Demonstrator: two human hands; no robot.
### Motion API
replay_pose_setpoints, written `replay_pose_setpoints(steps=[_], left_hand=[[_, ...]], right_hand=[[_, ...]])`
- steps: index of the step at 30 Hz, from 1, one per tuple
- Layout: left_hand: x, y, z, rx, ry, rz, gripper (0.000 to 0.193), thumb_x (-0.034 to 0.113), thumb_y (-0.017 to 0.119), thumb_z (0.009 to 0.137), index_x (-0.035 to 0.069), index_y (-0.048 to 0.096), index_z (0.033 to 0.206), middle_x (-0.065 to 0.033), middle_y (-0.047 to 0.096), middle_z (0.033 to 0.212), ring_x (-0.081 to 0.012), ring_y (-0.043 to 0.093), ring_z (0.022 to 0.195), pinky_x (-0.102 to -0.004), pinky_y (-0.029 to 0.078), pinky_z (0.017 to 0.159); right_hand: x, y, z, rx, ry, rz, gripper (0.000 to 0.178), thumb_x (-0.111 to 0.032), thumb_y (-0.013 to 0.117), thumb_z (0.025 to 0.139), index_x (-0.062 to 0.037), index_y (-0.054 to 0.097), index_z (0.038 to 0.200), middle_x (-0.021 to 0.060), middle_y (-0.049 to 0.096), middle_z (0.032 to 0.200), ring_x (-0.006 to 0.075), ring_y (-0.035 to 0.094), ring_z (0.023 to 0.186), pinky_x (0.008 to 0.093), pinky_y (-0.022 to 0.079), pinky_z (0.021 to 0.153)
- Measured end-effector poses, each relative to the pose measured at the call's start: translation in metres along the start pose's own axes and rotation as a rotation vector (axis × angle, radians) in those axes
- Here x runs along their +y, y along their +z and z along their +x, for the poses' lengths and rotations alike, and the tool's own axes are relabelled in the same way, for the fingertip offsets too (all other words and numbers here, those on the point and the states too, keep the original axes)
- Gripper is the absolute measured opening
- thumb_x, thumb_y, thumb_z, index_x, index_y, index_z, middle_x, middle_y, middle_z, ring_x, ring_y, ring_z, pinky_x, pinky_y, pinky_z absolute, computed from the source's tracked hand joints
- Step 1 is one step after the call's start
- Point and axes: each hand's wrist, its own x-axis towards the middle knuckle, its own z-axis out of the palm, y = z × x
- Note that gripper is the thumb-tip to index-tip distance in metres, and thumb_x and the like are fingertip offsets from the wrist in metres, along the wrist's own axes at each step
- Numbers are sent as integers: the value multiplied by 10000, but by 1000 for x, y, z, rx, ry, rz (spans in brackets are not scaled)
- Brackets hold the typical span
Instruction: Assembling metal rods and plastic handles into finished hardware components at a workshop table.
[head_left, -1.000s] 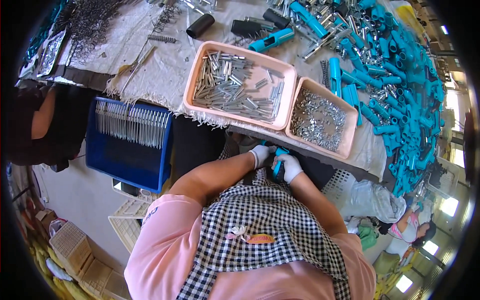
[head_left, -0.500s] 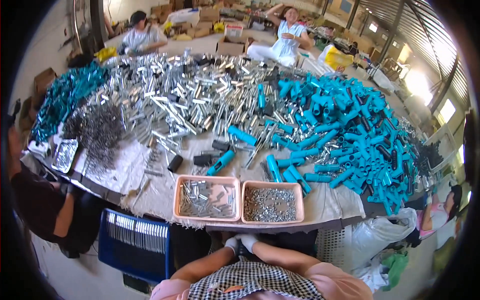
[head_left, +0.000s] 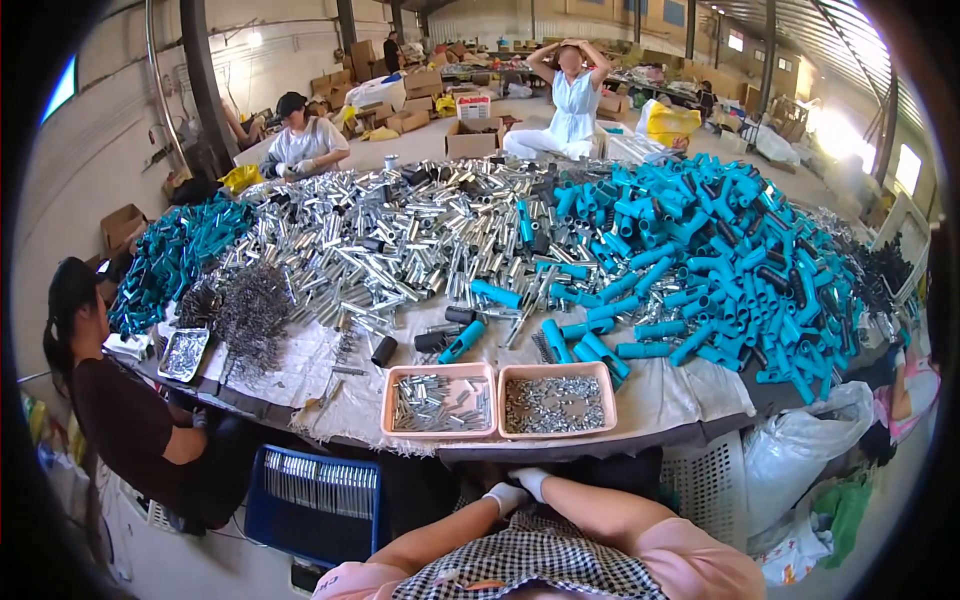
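Note:
Both my hands are in white gloves, low at the table's near edge and close together. My left hand and my right hand show mostly their backs and wrists; the fingers are hidden, so whether they hold anything does not show. Just beyond them on the table stand two pink trays side by side. The left tray contains small metal pins, the right tray small silvery parts. Behind the trays lie teal plastic tubes and a black sleeve.
A large heap of metal tubes fills the table's middle, with teal fittings on the right and dark springs on the left. A blue crate of metal rods stands left of me, white sacks right. Co-workers sit around the table.
The view has tilted up and shifted, so the table appears lower and further right. The person across now has both hands on the head. My hands stay together below the table edge.

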Motion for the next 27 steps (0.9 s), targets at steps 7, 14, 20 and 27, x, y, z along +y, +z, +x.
replay_pose_setpoints(steps=[7,14,20,27], left_hand=[[-15,13,25,33,-187,92,424,370,513,881,97,645,1179,-153,585,1282,-349,575,1136,-381,447,960],[-3,-3,15,-100,-242,39,517,480,528,827,109,648,1166,-214,602,1219,-327,562,1168,-402,466,956],[-27,15,45,40,-190,-25,491,427,428,936,84,599,1243,-173,577,1290,-273,559,1189,-351,436,997],[-61,55,43,86,-149,-59,518,510,487,857,107,661,1131,-185,622,1197,-335,615,1078,-419,497,891]], right_hand=[[24,40,39,151,250,-524,389,-321,417,964,-81,620,1194,110,613,1240,291,560,1131,440,409,960],[56,105,57,845,147,-1360,395,-276,393,959,-94,619,1227,87,584,1312,280,508,1240,418,342,1047],[65,123,68,893,202,-1284,396,-276,404,953,-87,617,1229,90,586,1304,275,515,1224,416,351,1040],[78,96,66,826,186,-1259,398,-276,420,945,-79,613,1231,93,589,1293,267,526,1200,413,364,1031]])
